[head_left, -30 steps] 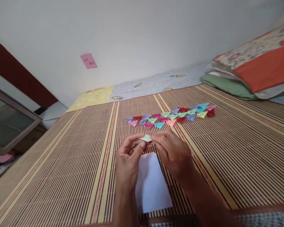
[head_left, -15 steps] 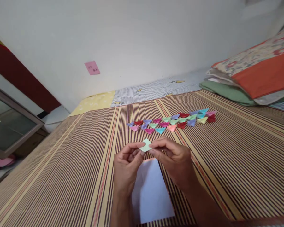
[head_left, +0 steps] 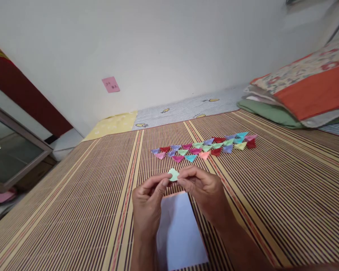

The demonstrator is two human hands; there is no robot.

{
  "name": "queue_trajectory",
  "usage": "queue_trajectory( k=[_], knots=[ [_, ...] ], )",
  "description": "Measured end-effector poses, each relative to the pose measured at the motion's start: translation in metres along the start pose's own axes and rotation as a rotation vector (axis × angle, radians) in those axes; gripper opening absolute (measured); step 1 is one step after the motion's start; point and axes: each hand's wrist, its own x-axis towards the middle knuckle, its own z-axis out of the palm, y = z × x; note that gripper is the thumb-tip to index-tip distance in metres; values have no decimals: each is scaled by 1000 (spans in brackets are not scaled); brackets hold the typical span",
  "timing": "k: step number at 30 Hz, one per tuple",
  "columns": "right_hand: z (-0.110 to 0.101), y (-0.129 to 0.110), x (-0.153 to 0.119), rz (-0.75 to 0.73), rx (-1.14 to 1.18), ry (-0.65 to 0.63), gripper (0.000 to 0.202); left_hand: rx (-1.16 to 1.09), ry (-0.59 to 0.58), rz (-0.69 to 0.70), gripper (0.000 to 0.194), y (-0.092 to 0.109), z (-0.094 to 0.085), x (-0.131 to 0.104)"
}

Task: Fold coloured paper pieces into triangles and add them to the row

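Since the earliest frame, the pale green paper (head_left: 173, 174) has tilted up, its outline going from a low, wide triangle to a small diamond. It is held above the mat (head_left: 87, 195), its left edge pinched by thumb and forefinger of the left hand (head_left: 148, 203), its right edge by those of the right hand (head_left: 207, 192). Nearer the wrists lies a smooth white sheet (head_left: 180, 233) (its far edge shows orange). Beyond the hands, folded paper triangles (head_left: 195, 151) in pink, red, blue and green stand out against the mat's ribbed, dark-and-tan stripes, most pointing toward the person.
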Motion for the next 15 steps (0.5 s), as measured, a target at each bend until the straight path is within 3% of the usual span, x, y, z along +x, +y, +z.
queue_trajectory(
  k=[15],
  knots=[
    [16,6,-1,92,144,116,4,-22,107,-10,6,-6,9,1]
  ],
)
